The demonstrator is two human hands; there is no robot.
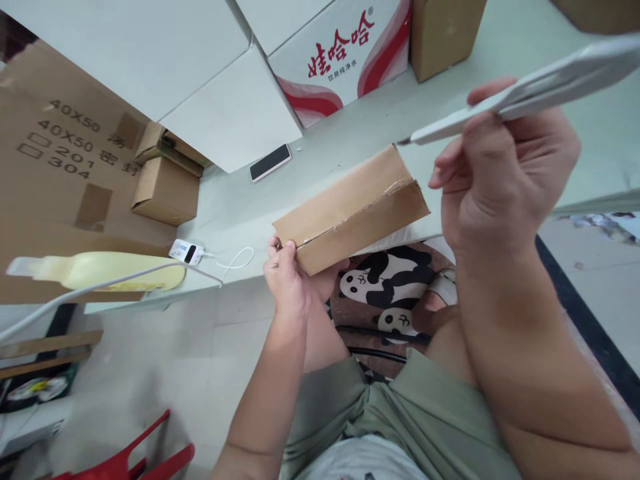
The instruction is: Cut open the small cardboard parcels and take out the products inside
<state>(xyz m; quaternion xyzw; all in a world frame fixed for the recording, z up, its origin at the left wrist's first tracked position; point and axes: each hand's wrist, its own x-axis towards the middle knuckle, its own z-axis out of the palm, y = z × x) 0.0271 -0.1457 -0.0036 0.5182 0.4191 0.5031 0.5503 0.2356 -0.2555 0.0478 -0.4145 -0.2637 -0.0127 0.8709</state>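
My left hand [287, 270] grips the near left corner of a brown cardboard piece [350, 207], thumb on top and fingers curled at its edge. The cardboard is long and narrow, with a rough, split-looking line running along it. It slants over the table's front edge. My right hand [510, 160] is raised to the right of the cardboard, closed around a white utility knife [540, 83]. The knife's small dark tip points left, appearing close to the cardboard's far right corner. I cannot tell whether they touch.
A phone [271, 163] lies on the pale table [220, 207]. White boxes [235, 107], a red-and-white carton [345, 60] and a brown box [445, 37] stand behind. At left are a large carton [60, 180], a yellow bottle [115, 270] and a cable [90, 293]. Panda-patterned fabric [385, 280] shows below.
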